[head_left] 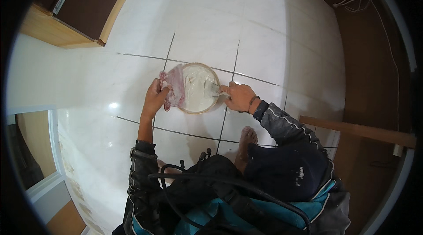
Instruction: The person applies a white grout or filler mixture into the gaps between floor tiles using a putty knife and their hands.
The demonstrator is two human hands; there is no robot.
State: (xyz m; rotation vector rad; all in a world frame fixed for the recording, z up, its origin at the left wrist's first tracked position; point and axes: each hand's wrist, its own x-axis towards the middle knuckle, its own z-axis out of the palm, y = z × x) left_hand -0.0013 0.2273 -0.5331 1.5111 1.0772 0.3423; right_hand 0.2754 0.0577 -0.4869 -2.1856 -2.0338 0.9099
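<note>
Bucket: a round tub with a tan rim point(198, 113), standing on the floor; it is the landmark for everything below.
Paste: creamy white stuff point(196, 86) inside the bucket, its surface ridged and uneven.
Pinkish-red piece: a flat, smeared sheet or plate point(176, 86) at the bucket's left side, overlapping the left part of its opening; its exact kind is hard to tell.
Scraper: a small flat blade point(212, 88) at the right side of the bucket's opening, coated with paste.
Left hand: just left of the bucket, the hand point(155, 96) grips the pinkish-red piece by its outer edge, thumb lying over it.
Right hand: just right of the bucket, the hand point(240, 97) is closed around the scraper's handle, most of which is hidden.
Right wrist: a dark bracelet point(254, 99) beside the sleeve cuff.
Bare foot: the foot point(249, 135) is on the near side of the bucket, slightly to its right.
Floor: glossy white tiles point(207, 19) with dark joints, all around the bucket.
Cabinet: dark brown doors point(88, 5) with pale wooden edges, well beyond the bucket to its left.
Wooden bar: a brown length point(359, 131), well to the bucket's right.
Cable: a pale loop point(359, 2), far right of the bucket and beyond it.
</note>
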